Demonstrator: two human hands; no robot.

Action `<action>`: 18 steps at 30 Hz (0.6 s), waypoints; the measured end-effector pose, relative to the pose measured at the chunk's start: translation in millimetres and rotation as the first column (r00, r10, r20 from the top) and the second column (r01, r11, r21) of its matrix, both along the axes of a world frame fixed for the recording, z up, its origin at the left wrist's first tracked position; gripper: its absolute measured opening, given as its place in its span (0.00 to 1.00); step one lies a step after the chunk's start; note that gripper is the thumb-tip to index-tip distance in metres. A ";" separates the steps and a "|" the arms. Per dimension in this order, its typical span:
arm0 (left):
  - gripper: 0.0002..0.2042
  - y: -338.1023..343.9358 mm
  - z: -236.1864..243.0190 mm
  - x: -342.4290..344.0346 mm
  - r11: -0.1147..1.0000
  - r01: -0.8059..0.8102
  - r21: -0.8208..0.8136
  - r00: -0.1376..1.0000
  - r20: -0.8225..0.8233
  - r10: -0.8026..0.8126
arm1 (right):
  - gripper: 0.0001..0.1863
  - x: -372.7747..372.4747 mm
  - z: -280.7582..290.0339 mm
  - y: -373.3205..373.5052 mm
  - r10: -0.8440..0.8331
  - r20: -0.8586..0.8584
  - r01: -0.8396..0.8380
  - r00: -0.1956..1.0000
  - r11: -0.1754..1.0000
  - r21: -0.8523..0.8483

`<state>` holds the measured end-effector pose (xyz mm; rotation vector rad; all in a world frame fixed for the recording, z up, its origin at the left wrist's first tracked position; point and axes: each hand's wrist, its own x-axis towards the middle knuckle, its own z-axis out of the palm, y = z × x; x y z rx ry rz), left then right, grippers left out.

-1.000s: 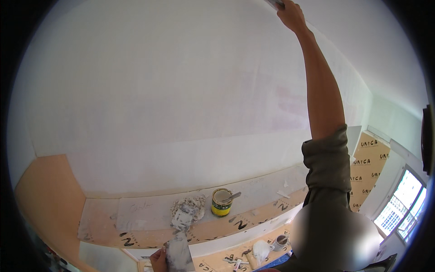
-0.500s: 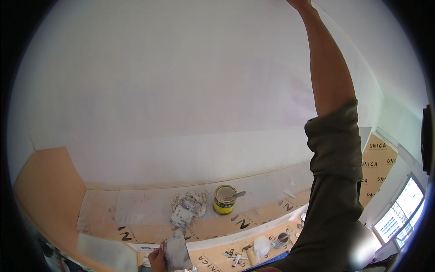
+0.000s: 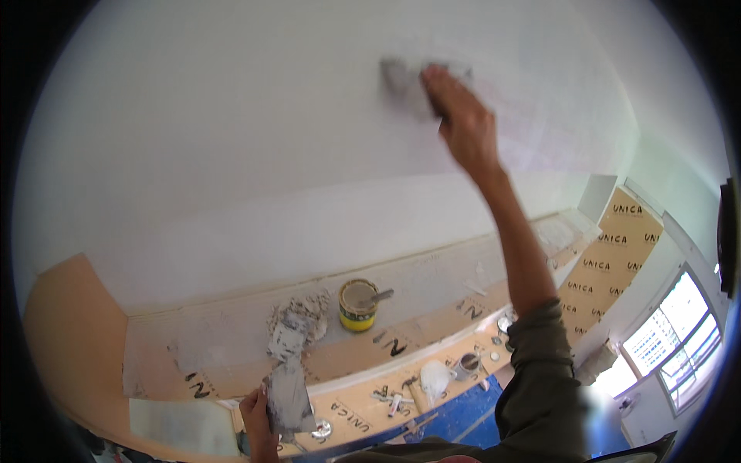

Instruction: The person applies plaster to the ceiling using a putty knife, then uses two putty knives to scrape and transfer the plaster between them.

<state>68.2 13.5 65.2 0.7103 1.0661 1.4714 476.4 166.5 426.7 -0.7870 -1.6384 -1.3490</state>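
Note:
My right hand grips a wide metal blade against the white wall; both are motion-blurred. At the bottom, my left hand holds a flat metal plate smeared with grey-white filler. Beyond the plate, a messy heap of pale filler and smeared sheet lies on the dusty, cardboard-covered ledge. A round yellow tin of beige paste stands to the right of the heap, with a tool handle sticking out.
A lower cardboard-covered surface holds a white bag, a cup and several small tools. A bare board rises at the left, a printed cardboard panel at the right. A window and blue floor covering are at the lower right.
My right hand has come down and left from high on the wall, where it was out of the top edge half a second ago. My left hand and plate sit slightly further left and higher.

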 end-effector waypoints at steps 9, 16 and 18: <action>0.13 -22.1 15.0 31.8 0.998 0.056 0.016 0.998 -0.006 -0.056 | 0.28 -14.1 -109.9 -57.8 0.128 -0.183 -0.149 0.975 0.983 -0.110; 0.14 -39.2 26.0 42.9 0.999 0.051 -0.009 0.997 -0.050 -0.052 | 0.30 -4.8 42.0 -8.9 -0.057 -0.009 0.058 0.998 0.988 0.144; 0.14 -41.2 19.3 38.6 1.000 0.017 -0.004 1.000 -0.026 -0.017 | 0.27 -6.8 33.2 3.1 -0.086 -0.007 0.086 0.996 0.993 0.084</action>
